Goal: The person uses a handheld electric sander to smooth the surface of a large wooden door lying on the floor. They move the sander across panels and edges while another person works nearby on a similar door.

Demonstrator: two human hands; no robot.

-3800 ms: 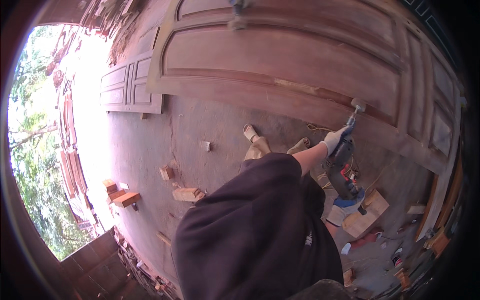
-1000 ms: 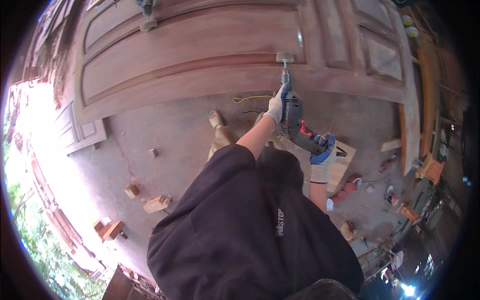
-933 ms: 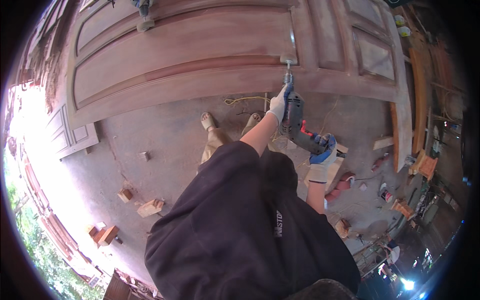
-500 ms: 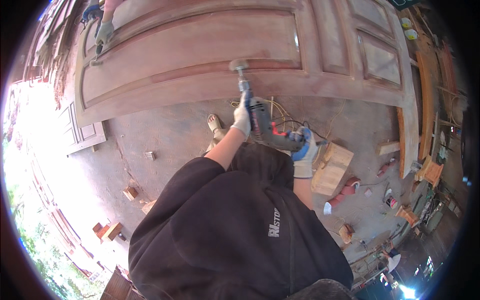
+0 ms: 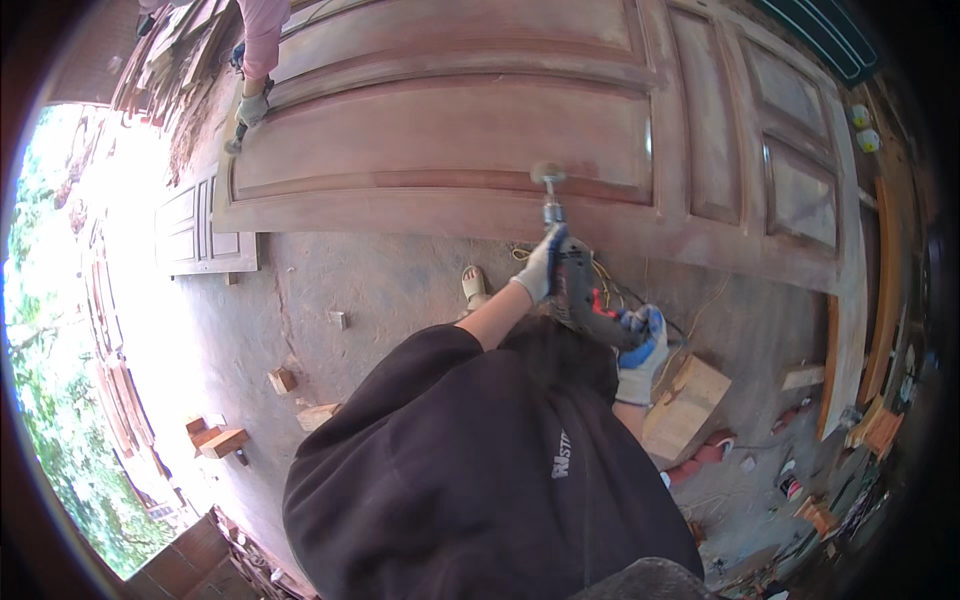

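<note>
A grey and black electric drill (image 5: 574, 283) is held across my front in both gloved hands. My left hand (image 5: 541, 264) wraps the drill's forward body, just behind the chuck. My right hand (image 5: 645, 343), in a white and blue glove, closes round the rear handle near a red part. From the chuck extends a round sanding head (image 5: 548, 174), its outline blurred, at the lower moulding of a long panel on the wooden door (image 5: 460, 135). Whether the head touches the wood I cannot tell. The door lies flat ahead of me.
At the far left, another person's gloved hand (image 5: 252, 108) holds a similar tool over the same door. A wooden block (image 5: 687, 408) lies beside my right arm. Yellow and black cords trail on the floor behind the drill. A smaller panelled door (image 5: 205, 225) is at the left.
My view has swung left, so the scene sits further right and lower. Both hands keep their hold on the drill. The other person's hand has moved slightly along the door's left end.
</note>
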